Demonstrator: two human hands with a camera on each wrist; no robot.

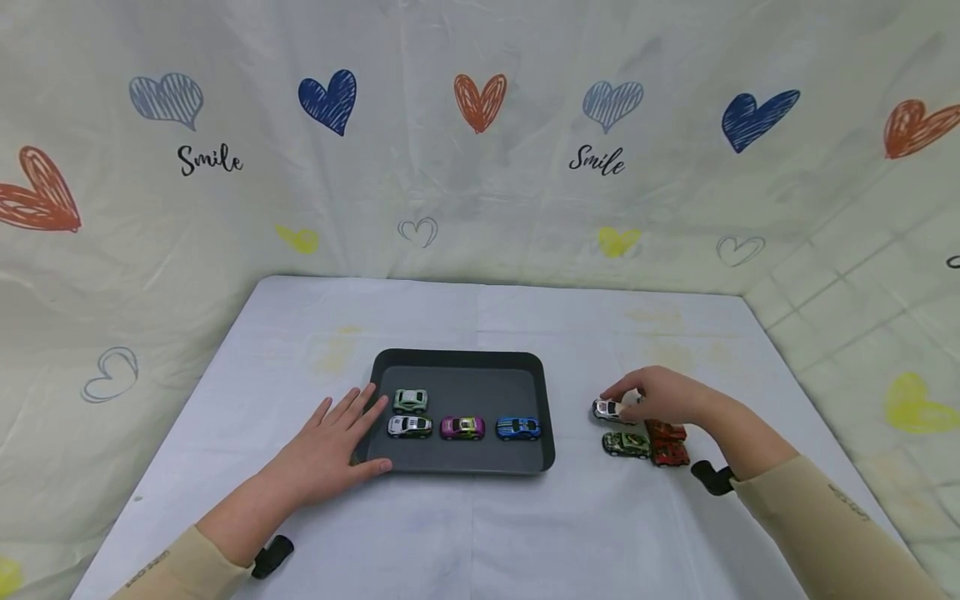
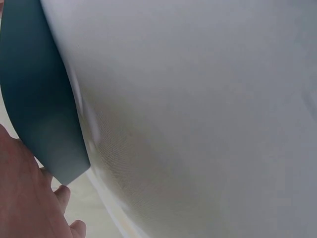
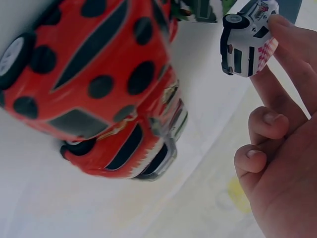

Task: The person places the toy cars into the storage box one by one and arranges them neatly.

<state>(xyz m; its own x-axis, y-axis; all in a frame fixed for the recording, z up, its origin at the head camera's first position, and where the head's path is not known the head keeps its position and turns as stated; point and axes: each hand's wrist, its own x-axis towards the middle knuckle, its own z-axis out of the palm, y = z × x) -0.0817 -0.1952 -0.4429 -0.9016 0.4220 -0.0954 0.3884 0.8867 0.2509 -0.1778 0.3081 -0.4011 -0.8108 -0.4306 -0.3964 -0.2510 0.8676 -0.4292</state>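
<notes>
My right hand [image 1: 667, 396] pinches a white toy car [image 1: 606, 409] between thumb and fingers, right of the tray. In the right wrist view, this white car shows a pink checked patch, and the other fingers curl below it. Beside that hand stand a green camouflage toy car [image 1: 626, 444], a red toy car with black spots [image 3: 104, 74] and another red toy car [image 3: 126, 153]. My left hand [image 1: 326, 450] lies spread, fingers straight, at the left edge of the dark grey tray [image 1: 465, 360].
Inside the tray are a pale green toy car [image 1: 410, 401], a silver-white one [image 1: 409, 427], a purple and yellow one [image 1: 462, 428] and a blue one [image 1: 517, 428]. A white cloth [image 1: 480, 533] covers the table. Behind it hangs a heart-printed curtain [image 1: 480, 183].
</notes>
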